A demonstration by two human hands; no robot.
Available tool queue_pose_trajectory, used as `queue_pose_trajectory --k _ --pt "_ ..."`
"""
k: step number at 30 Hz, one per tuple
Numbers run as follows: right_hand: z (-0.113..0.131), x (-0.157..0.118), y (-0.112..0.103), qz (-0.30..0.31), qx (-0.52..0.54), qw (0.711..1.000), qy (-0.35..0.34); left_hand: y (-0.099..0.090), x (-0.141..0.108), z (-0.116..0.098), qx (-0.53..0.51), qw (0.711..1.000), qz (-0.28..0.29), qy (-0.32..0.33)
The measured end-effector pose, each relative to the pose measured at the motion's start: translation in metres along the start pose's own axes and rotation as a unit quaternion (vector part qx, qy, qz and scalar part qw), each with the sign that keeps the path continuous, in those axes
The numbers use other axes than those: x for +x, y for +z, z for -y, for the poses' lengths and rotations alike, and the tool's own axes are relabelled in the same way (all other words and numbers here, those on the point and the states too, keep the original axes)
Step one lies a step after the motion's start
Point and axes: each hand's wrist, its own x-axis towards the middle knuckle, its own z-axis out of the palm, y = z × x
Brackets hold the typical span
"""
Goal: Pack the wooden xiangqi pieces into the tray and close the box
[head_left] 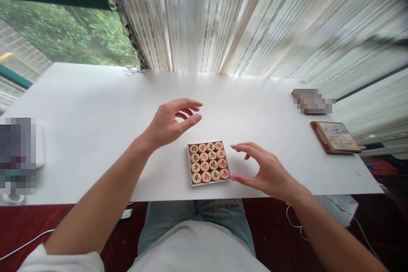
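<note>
A shallow white box (190, 165) sits near the front middle of the white table, packed with round wooden Chinese chess pieces (208, 162) in tight rows. Their characters are carved in red and black. My left hand (170, 121) hovers up and left of the box, fingers curved apart and holding nothing. Beside the box's right edge is my right hand (266, 169), also open and empty. Its thumb and fingertips sit very close to the box, and I cannot tell whether they touch it.
A red-edged illustrated box (335, 137) and a blurred object (312, 101) lie at the table's right. Another blurred object (17, 155) stands at the left edge. A striped curtain (255, 17) and window rise behind the table. Cables cross the dark red floor below.
</note>
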Motion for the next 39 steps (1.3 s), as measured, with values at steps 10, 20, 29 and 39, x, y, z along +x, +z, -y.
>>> queue_pose_trajectory --k 10,20,29,39 --pt "-0.016 0.015 0.015 0.132 0.017 0.991 0.003 0.009 -0.119 -0.004 0.201 0.968 0.143 -0.037" --pt "-0.019 0.017 0.024 0.126 0.002 0.992 -0.014 0.028 -0.136 0.009 0.238 0.962 0.129 -0.018" --pt "-0.033 0.022 0.027 0.09 -0.019 0.996 -0.01 0.027 -0.12 0.008 0.226 0.965 0.136 0.007" --pt "-0.057 0.042 0.028 0.061 -0.053 0.996 -0.038 0.024 -0.1 0.02 0.218 0.966 0.136 0.014"
